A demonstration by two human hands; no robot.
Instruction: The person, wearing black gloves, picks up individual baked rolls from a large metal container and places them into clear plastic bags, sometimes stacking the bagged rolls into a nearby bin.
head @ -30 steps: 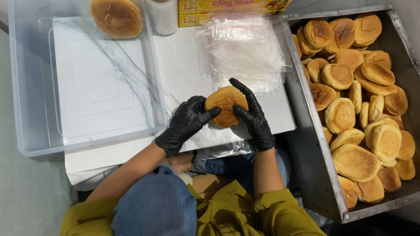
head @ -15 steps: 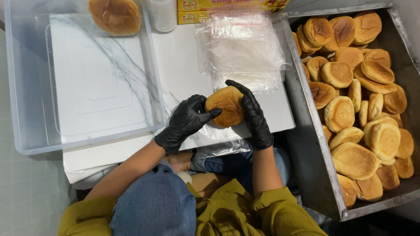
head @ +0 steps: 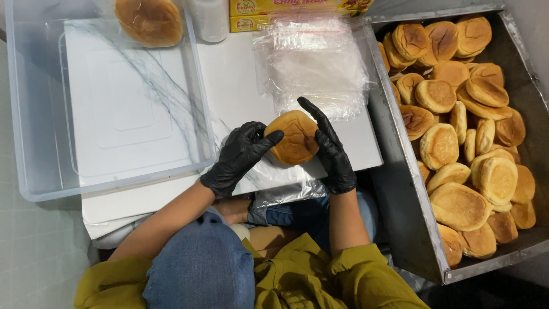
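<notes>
Here, a bun [head: 295,137] is gripped between the left hand [head: 240,157] and right hand [head: 330,150], fingers curled around it. Clear bags [head: 311,66] are stacked just beyond, beside a bun-filled tray [head: 394,171]

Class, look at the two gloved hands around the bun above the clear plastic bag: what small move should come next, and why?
Probably ease the bun down into the clear bag lying under it. The left hand and right hand both cup the bun just above that plastic, a stack of more bags lies beyond, and one bun already sits in the clear bin.
</notes>
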